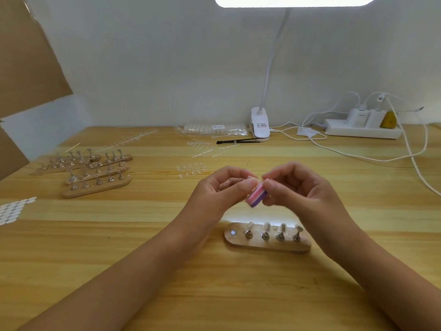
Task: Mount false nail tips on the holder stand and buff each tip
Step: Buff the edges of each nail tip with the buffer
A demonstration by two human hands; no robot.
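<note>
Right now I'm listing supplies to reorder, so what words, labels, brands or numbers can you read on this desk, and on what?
No text is legible.
On the lamp clip: white label with red and black print, too blurred to read.
On the bag of nail tips: small white sticker, print too small to read.
On the cable plug tag: a code-like square, too small to read.
On the white charger: faint grey mark, unreadable.
</note>
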